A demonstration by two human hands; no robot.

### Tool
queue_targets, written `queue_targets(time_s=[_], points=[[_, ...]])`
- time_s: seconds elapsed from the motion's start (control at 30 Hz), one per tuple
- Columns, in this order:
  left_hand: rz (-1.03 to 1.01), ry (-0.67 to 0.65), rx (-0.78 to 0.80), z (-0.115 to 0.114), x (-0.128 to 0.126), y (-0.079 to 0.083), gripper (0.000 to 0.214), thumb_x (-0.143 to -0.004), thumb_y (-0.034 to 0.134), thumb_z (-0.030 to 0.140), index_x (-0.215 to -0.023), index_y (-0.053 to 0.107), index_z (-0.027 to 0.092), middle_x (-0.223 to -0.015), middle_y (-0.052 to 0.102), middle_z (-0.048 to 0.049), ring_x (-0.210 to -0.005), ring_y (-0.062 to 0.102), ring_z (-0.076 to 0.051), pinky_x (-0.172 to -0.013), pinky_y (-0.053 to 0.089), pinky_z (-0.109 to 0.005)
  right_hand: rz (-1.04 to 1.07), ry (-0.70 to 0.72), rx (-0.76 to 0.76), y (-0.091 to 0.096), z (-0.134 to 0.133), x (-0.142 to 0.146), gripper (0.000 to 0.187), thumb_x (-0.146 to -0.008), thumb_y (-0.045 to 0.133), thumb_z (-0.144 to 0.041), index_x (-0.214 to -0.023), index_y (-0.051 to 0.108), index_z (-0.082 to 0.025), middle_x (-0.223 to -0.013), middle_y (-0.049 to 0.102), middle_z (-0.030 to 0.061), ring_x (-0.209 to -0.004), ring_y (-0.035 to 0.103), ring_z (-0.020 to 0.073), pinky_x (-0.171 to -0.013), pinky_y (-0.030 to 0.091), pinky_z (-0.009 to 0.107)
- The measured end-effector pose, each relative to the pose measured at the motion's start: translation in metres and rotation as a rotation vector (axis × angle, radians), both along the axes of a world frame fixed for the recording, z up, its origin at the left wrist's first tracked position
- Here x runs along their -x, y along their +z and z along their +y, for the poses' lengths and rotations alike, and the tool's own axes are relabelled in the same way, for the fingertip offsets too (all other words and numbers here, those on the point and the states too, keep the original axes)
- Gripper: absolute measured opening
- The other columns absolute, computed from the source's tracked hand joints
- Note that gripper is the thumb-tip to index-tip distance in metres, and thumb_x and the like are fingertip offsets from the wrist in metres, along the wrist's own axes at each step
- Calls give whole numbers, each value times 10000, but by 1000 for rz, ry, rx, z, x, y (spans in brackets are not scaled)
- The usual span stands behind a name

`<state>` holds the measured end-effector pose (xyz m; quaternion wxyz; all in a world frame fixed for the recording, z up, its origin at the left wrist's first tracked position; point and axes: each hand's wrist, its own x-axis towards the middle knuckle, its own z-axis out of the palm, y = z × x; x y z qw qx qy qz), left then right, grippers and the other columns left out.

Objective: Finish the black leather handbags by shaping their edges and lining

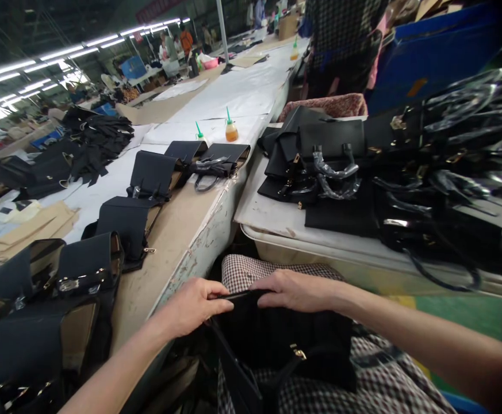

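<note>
the left hand (199,305) and the right hand (287,289) are both grasping the upper edge of a black bag (285,339), each pinching it between thumb and fingers, with the two hands sitting near each other. the bag is resting on the person's lap, over a checked cloth (389,376), and a gold-coloured clasp (298,352) is showing below the right hand. to the left, more black bags (153,169) are standing in a line along the tabletop (186,227), and two bottles with green spouts are standing behind them, the nearer one (232,134) holding amber liquid. to the right, a pile of black pieces (341,215) is lying on a pale surface (272,221), some handles (337,172) wearing clear wrapping. beyond, a person in a checked garment (341,43) is standing beside a blue bin (440,57).
</note>
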<state>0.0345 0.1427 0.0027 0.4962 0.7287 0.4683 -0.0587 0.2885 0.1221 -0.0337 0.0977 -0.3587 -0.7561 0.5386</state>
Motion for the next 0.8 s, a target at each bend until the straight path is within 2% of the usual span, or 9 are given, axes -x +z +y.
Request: queue_targets(time_s=[0.1, 0.23, 0.37, 0.5, 0.57, 0.67, 0.73, 0.8], points=[[5, -24, -64, -3, 1, 1, 305, -862, 529, 384, -857, 739, 162, -628, 513, 33, -600, 439, -111, -550, 280, -217, 140, 19, 38, -4, 1, 1, 260, -917, 549, -255, -1154, 653, -236, -948, 682, -17, -852, 610, 155, -748, 446, 228], [7, -9, -98, -7, 1, 1, 298, -870, 513, 368, -784, 709, 160, -607, 466, 41, -588, 417, -104, -541, 267, -216, 220, 41, 49, -9, 3, 2, 281, -923, 559, -282, -1185, 643, -228, -1038, 682, -5, -939, 611, 164, -830, 444, 235], [-10, 38, -103, -11, -5, 0, 290, -868, 515, 366, -746, 678, 160, -581, 414, 49, -565, 385, -98, -515, 242, -218, 158, 52, 21, -10, 8, 14, 301, -877, 636, -413, -1088, 682, -203, -861, 663, -14, -768, 588, 144, -670, 433, 217], [-33, 46, -120, -13, -10, 1, 281, -850, 541, 347, -686, 650, 147, -575, 377, 53, -567, 353, -91, -507, 214, -224, 81, 99, -78, -11, 15, 31, 242, -889, 614, -388, -878, 701, -162, -636, 524, -50, -594, 476, 103, -537, 341, 212], [-44, 60, -68, -14, -8, 2, 263, -846, 545, 345, -743, 681, 146, -588, 408, 51, -570, 362, -93, -510, 224, -221, 94, 125, -48, -15, 19, 36, 248, -890, 600, -364, -784, 677, -154, -591, 464, -63, -565, 431, 92, -512, 309, 212], [-89, 78, 64, -12, -3, 2, 252, -836, 560, 340, -865, 704, 135, -615, 444, 46, -578, 361, -96, -519, 241, -219, 113, 151, 92, -19, 25, 35, 294, -873, 586, -382, -696, 626, -152, -558, 388, -76, -519, 350, 81, -476, 271, 217], [-106, 76, 132, -9, -3, 2, 254, -817, 586, 337, -891, 702, 123, -616, 431, 48, -579, 343, -96, -516, 235, -222, 89, 163, 132, -13, 29, 31, 298, -866, 581, -378, -670, 608, -154, -546, 369, -78, -502, 327, 79, -468, 265, 218], [-102, 54, 149, -4, -6, 4, 241, -795, 616, 334, -866, 701, 120, -622, 442, 46, -587, 353, -100, -516, 240, -225, 6, 169, 37, 5, 32, 25, 281, -861, 587, -344, -653, 610, -157, -532, 379, -72, -501, 357, 84, -484, 281, 221]])
